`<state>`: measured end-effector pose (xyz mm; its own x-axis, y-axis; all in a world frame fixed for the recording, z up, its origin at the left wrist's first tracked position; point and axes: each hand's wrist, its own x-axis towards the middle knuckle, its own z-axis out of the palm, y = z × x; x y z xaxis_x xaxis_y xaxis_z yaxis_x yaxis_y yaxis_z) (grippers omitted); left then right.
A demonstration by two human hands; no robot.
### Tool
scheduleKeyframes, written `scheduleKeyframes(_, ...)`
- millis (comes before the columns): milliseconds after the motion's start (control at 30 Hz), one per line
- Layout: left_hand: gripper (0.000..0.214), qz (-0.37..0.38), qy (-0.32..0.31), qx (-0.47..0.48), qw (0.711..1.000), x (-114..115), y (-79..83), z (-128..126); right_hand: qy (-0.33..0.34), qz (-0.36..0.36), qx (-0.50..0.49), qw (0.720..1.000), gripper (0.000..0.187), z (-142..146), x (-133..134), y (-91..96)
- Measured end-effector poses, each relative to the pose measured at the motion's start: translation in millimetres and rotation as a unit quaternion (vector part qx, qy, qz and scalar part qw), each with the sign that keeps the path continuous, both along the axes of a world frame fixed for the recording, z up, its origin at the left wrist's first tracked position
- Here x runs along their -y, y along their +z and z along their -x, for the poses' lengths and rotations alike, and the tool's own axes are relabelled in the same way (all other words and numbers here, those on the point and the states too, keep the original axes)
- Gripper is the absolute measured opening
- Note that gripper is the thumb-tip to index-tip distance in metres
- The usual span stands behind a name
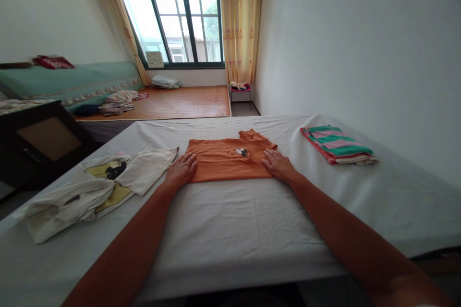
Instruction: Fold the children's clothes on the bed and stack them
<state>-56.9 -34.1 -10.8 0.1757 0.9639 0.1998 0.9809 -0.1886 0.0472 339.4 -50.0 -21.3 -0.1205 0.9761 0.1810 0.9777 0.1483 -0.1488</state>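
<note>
Folded T-shirt (pixel 226 159) at centre of table (pixel 234 220). Left hand (pixel 183 169) flat on its left edge, right hand (pixel 278 164) flat on its right edge. Loose shirt (pixel 108 177) spread left of it, just beside the left hand. Stack of folded clothes (pixel 336 145) to the right, well apart, near the wall. Cabinet (pixel 39 139) off the table's left side. Behind the table: low platform bed (pixel 180 101), stool (pixel 240 90) at its right end, window (pixel 173 24) behind, clock (pixel 154 59) on the sill.

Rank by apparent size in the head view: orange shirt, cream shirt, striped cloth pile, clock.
1. cream shirt, spread out, nearer the camera
2. orange shirt, folded
3. striped cloth pile, slightly smaller
4. clock, far off at the window; true size unsure
</note>
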Motion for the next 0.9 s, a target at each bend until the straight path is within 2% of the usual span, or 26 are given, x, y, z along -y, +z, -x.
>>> scheduleKeyframes(67, 0.045, -0.029, -0.007, -0.005, 1.0, 1, 2.0, -2, 0.023, -0.038, -0.002, 0.999, 0.054, 4, 3, 4.5)
scheduleKeyframes(167, 0.04, -0.078, -0.059, 0.003, 0.995, 5, 3.8, -14, 0.118, -0.082, -0.008, 0.99, 0.053, 16, 12, 14.1)
scheduleKeyframes(233, 0.04, -0.081, -0.109, 0.018, 0.991, 6, 2.4, -23, 0.175, -0.057, -0.019, 0.983, 0.055, 25, 18, 19.3)
scheduleKeyframes(300, 0.043, -0.052, -0.147, 0.034, 0.987, 7, -0.9, -30, 0.195, -0.006, -0.026, 0.98, 0.058, 33, 22, 22.1)
scheduleKeyframes(433, 0.051, -0.003, -0.163, 0.051, 0.985, 6, -6.8, -33, 0.178, 0.046, -0.025, 0.983, 0.06, 31, 20, 22.0)
scheduleKeyframes(733, 0.054, 0.015, -0.105, 0.022, 0.994, 4, -2.5, -26, 0.098, 0.014, 0.021, 0.995, 0.056, 12, 9, 10.8)
scheduleKeyframes(800, 0.052, 0.016, -0.099, 0.006, 0.995, 5, 3.2, -29, 0.088, 0.021, 0.036, 0.995, 0.055, 15, 10, 15.2)
scheduleKeyframes(900, 0.045, 0.032, -0.103, -0.031, 0.994, 2, 19.0, -38, 0.085, 0.06, 0.061, 0.993, 0.053, 23, 7, 33.4)
